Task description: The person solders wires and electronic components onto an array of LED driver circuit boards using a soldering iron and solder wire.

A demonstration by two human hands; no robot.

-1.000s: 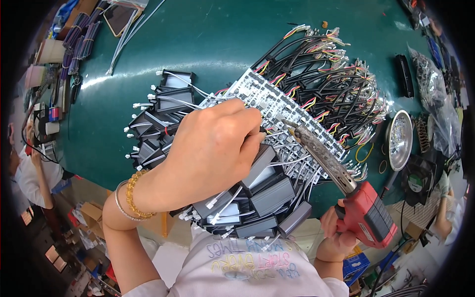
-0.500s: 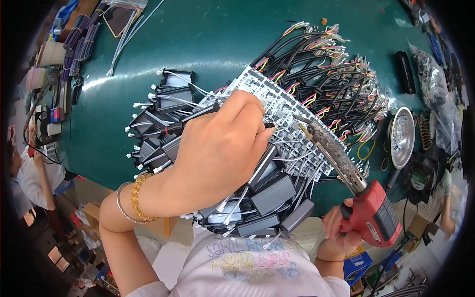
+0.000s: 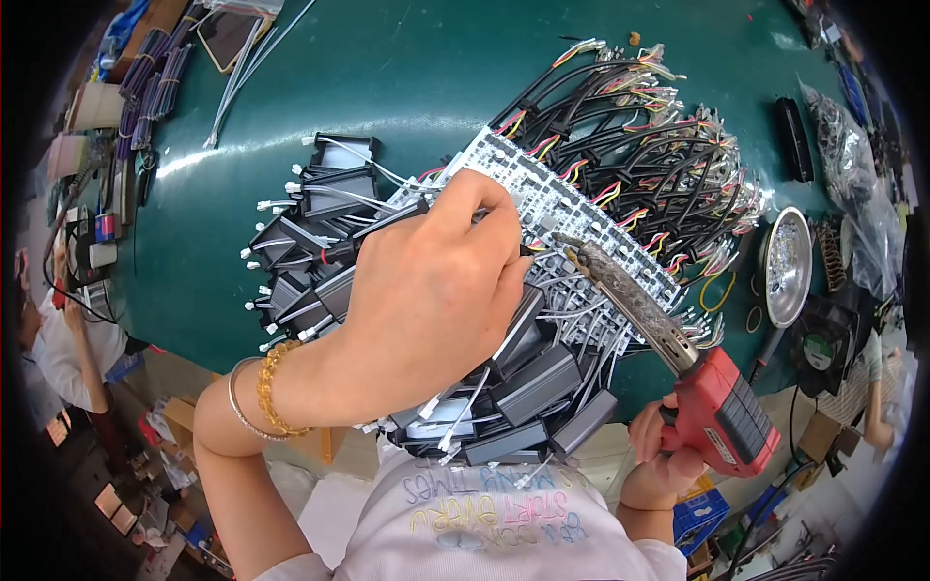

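My left hand (image 3: pixel 426 300) presses down on the thin, bendy white board (image 3: pixel 572 218) on the green desk (image 3: pixel 407 87), holding its edge softly because the wires look fragile, while my right hand (image 3: pixel 664 455) grips the red soldering gun (image 3: pixel 717 407).

left hand (image 3: pixel 426 300) hiding its fingertips' contact on the white strip (image 3: pixel 581 218) — right hand (image 3: pixel 664 455) mostly behind the red soldering gun (image 3: pixel 722 412)

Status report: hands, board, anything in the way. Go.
Left hand pressed on white strip board. Right hand holds red soldering gun, tip at board. Black modules and wire bundles crowd around.
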